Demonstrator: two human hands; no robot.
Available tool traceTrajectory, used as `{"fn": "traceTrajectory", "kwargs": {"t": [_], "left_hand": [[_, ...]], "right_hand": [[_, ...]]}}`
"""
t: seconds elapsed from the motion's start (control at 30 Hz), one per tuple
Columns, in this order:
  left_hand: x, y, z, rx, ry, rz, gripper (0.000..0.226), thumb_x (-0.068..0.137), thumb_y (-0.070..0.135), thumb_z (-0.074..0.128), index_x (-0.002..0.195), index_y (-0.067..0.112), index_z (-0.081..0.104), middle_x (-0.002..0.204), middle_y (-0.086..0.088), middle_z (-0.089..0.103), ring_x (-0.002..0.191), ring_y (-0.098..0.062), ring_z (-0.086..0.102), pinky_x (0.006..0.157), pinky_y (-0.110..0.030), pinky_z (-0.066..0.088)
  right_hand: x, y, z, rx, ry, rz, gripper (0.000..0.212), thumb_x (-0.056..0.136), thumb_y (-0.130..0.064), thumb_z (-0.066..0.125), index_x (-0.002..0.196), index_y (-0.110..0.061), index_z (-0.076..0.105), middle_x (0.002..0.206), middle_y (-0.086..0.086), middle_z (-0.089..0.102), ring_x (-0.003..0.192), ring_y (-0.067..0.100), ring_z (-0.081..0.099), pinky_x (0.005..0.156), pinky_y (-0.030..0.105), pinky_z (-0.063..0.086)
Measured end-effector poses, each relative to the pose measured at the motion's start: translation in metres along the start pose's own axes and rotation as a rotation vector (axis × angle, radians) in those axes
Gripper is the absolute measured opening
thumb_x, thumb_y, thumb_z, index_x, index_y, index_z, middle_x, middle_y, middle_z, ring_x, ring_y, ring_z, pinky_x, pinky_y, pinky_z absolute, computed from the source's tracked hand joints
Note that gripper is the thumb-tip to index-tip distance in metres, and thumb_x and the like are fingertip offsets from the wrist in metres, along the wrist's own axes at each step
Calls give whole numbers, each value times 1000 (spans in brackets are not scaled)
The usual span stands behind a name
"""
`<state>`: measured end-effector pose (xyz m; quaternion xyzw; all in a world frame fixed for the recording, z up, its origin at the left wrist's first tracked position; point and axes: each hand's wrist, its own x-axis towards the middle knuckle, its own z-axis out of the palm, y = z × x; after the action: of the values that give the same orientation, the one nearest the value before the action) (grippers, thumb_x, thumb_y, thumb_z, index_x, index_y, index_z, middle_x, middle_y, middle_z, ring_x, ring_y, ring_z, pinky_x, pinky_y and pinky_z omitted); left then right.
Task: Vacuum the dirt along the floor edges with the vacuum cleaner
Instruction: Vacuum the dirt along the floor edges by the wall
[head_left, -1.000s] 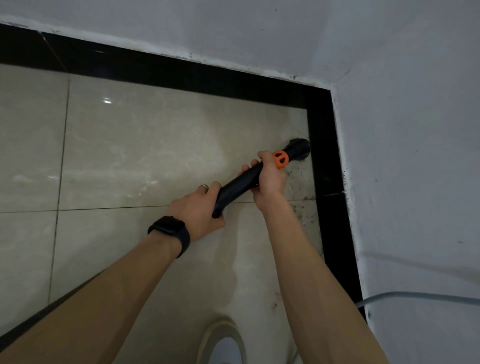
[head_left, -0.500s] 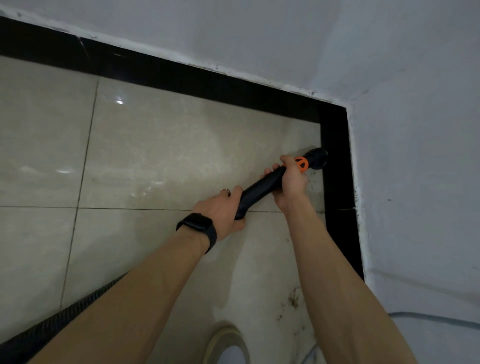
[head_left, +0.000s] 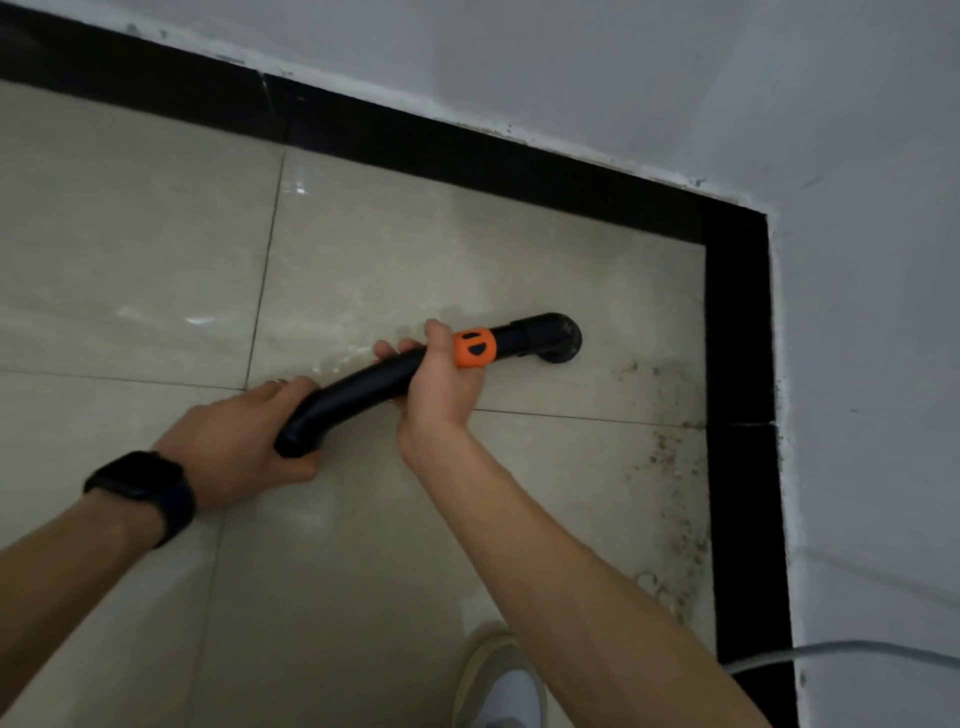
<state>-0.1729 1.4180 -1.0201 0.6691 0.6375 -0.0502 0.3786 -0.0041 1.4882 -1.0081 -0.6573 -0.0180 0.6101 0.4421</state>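
Two hands were clamped on the wand (head_left: 363, 387), its nozzle (head_left: 558, 340) low over the tile (head_left: 597, 270).

Head view: the wand's bent rear end was gripped by the left hand (head_left: 234, 452), and its shaft was wrapped by the right hand (head_left: 441, 400) just behind the orange collar (head_left: 474, 349). The nozzle appeared to be set on the tile, apart from the black border (head_left: 737, 364), with dirt (head_left: 670, 467) scattered beside that border. The wand was judged rigid, smooth and light; it was judged best steered from near the collar and steadied at the bend.

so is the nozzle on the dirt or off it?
Off it: nozzle is on clean-looking tile, apart from the dirt along the black border.
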Motion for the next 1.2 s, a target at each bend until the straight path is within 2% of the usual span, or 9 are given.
{"fn": "traceTrajectory", "kwargs": {"t": [0.2,0.33,0.43,0.6,0.73,0.83,0.93,1.03,1.2], "left_hand": [[-52,-18,-37,-61,3,-170,49,81,43,71,118,29,42,110,-2,54,89,-29,60,75,-38,51],[-116,13,-80,-88,89,-228,45,80,44,65,114,30,39,103,-1,53,87,-29,60,67,-37,49],[-190,43,-113,-248,123,-283,45,73,45,65,107,36,36,96,5,56,79,-25,60,63,-34,47],[-325,90,-160,-316,25,-448,47,66,49,66,106,38,43,92,7,67,79,-23,64,61,-31,46],[-427,129,-172,-255,23,-554,31,70,40,66,97,28,58,90,2,68,86,-27,65,66,-30,45],[-501,170,-174,-194,58,-585,33,71,36,65,102,27,60,97,1,66,95,-27,62,80,-34,46],[-550,215,-170,-123,20,-591,41,76,39,64,113,24,55,108,-1,60,104,-28,55,89,-38,38],[-589,249,-175,-78,-3,-559,41,80,38,64,116,23,52,110,-2,57,106,-28,52,89,-38,36],[-671,247,-198,-40,15,-550,29,81,32,61,109,26,56,104,3,63,104,-25,58,88,-37,42]], "right_hand": [[-56,-6,43,-118,-87,281,13,102,-22,62,95,-16,53,75,6,64,65,24,68,86,52,57],[-114,-34,67,-202,-61,366,13,103,-21,58,95,-14,49,80,7,58,69,24,62,70,42,54],[-175,-61,75,-218,-88,388,14,96,-16,61,95,-15,47,68,4,51,56,20,52,60,33,51],[-303,-129,95,-414,-316,361,27,94,-20,58,72,-23,41,52,-5,40,39,14,39,47,21,43],[-391,-200,101,-610,-456,293,23,93,-21,54,73,-23,43,51,-7,39,37,11,35,45,20,39],[-461,-239,100,-776,-533,196,19,90,-20,57,75,-21,46,50,-7,42,37,12,37,43,21,40],[-535,-248,97,-929,-628,107,19,87,-13,59,73,-19,47,50,-2,45,36,17,37,46,25,39],[-611,-243,99,-1099,-807,34,15,79,-10,62,77,-17,48,52,2,49,37,20,40,46,29,39],[-692,-260,104,-1157,-955,13,21,70,-15,64,80,-18,46,55,4,50,39,22,41,44,32,42]]}}
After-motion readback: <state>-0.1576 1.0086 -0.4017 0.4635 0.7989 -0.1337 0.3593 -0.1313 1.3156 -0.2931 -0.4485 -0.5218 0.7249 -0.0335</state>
